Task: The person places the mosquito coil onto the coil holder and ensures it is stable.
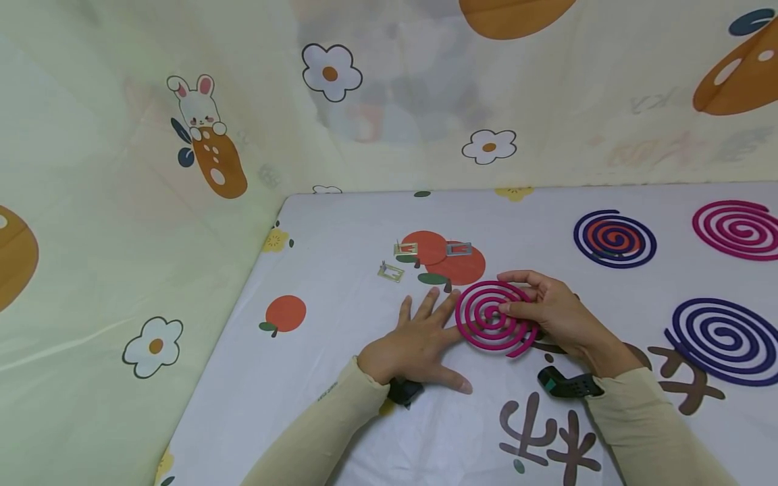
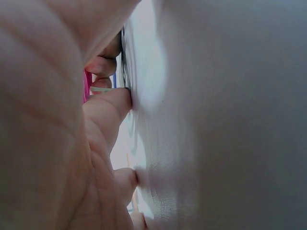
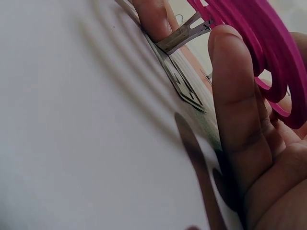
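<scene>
Magenta mosquito coil (image 1: pixel 491 312) is pinched in my right fingers (image 1: pixel 524 277), above the bench (image 1: pixel 255 378) near a metal stand (image 3: pixel 178 40); my left fingers (image 1: pixel 427 304) are spread, gripping nothing. Squeezing too hard could snap it.

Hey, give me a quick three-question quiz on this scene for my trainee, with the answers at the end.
1. Multiple choice: what colour is the coil held in the right hand?
A) Blue
B) Pink
C) Green

2. True or false: the left hand is gripping a blue coil.

3. Count: in the head view, how many coils lie on the cloth, not held by anyone?

Key:
1. B, pink.
2. False: the left hand has its fingers spread over the cloth and grips no blue coil.
3. Three: the upper blue coil, the lower blue coil and the far-right pink coil.
</scene>
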Demonstrator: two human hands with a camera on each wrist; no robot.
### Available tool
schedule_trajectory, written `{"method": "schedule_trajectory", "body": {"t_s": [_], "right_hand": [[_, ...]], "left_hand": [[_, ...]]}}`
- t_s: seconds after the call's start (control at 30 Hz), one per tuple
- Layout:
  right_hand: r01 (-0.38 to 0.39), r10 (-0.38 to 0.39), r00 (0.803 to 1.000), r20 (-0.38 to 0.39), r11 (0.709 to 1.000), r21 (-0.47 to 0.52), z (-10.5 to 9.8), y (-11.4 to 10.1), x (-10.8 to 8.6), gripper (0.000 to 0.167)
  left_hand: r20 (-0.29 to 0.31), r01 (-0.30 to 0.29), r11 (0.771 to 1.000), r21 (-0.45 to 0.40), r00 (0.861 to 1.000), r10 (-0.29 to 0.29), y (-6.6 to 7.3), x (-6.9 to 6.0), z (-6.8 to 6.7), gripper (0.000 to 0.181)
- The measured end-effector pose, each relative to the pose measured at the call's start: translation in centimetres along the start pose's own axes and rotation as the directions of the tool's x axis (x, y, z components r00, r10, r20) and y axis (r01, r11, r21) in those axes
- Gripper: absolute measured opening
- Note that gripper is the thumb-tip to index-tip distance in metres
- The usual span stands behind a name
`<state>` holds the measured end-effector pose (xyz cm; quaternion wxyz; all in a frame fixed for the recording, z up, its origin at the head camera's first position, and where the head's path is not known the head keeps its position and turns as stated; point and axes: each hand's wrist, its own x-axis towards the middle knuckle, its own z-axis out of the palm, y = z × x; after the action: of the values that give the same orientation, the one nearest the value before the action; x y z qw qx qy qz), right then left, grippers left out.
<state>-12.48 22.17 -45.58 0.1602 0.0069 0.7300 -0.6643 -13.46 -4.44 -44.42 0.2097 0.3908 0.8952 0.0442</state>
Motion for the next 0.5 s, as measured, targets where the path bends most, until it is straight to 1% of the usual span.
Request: {"method": "schedule_trajectory", "body": {"t_s": [0.5], "right_hand": [[0.003, -0.003, 1.0, -0.002, 1.0, 0.019, 0.12, 0.03, -0.05, 0.061]], "left_hand": [[0.008, 0.008, 1.0, -0.005, 1.0, -0.008, 0.1, 0.01, -0.05, 0.102]]}}
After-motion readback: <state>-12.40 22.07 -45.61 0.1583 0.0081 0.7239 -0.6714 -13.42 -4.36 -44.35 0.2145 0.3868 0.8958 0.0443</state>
